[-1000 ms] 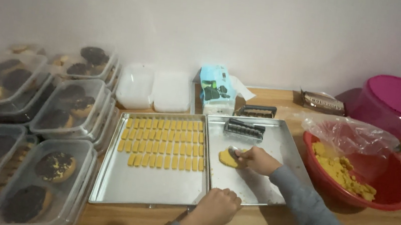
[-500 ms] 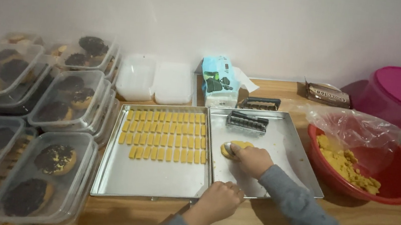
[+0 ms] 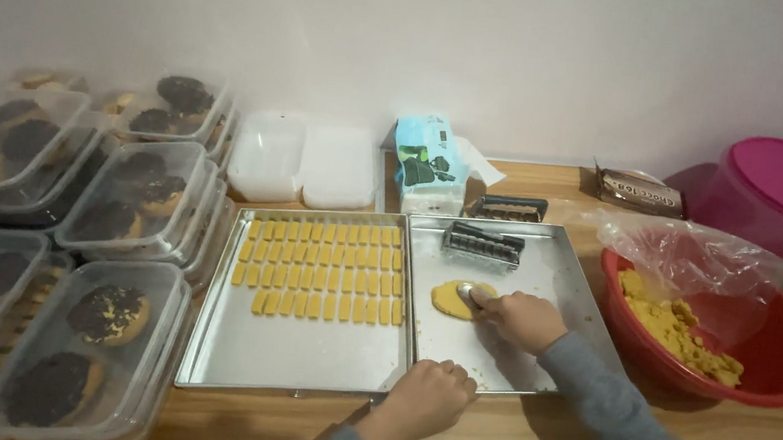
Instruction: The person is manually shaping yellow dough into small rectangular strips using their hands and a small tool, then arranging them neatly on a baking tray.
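Observation:
My right hand grips a small round metal tool and presses it onto a flattened yellow dough disc lying on the right metal tray. My left hand, fingers curled, rests on the near rim where the two trays meet. The left metal tray carries several rows of small yellow dough rectangles. A metal ridged cutter lies at the far side of the right tray.
A red bowl of yellow dough under a clear plastic bag stands at right, a pink lidded tub behind it. Clear plastic boxes of dark cookies are stacked at left. A tissue pack, empty white containers and a wrapped bar sit at the back.
The view has shifted slightly and my right hand has moved a little along the dough disc; my left hand stays on the tray rim.

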